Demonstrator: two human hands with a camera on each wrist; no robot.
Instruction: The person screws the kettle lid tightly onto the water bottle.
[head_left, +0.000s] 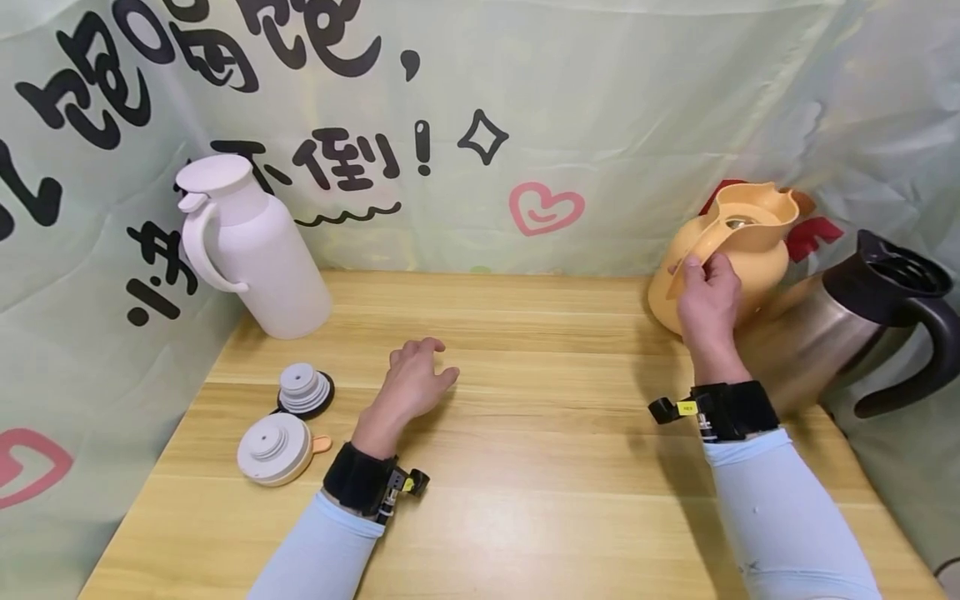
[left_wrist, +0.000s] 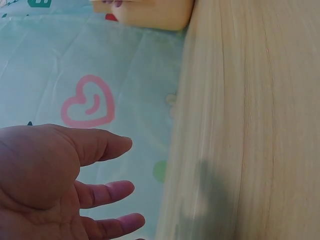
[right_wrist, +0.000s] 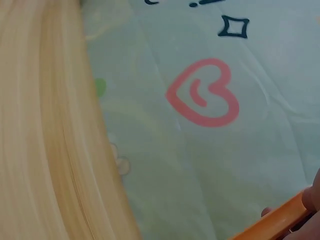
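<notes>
At the back right of the table, my right hand (head_left: 708, 300) grips the handle (head_left: 708, 243) of a yellow jug (head_left: 757, 268) that has no lid on its mouth. In the right wrist view a strip of the orange-yellow handle (right_wrist: 275, 223) shows with fingertips around it at the lower right corner. My left hand (head_left: 412, 377) hovers over the middle left of the table, its fingers loosely spread and holding nothing. The left wrist view shows that hand (left_wrist: 45, 175) with thumb and fingers apart, and the jug's lower body (left_wrist: 155, 14) at the top.
A steel jug with a black top (head_left: 810, 333) stands at the right, close beside the yellow jug. At the back left is a white lidded jug (head_left: 277, 258). Two round stoppers, a grey one (head_left: 302, 385) and a white one (head_left: 270, 450), lie on the left of the wooden table (head_left: 525, 500).
</notes>
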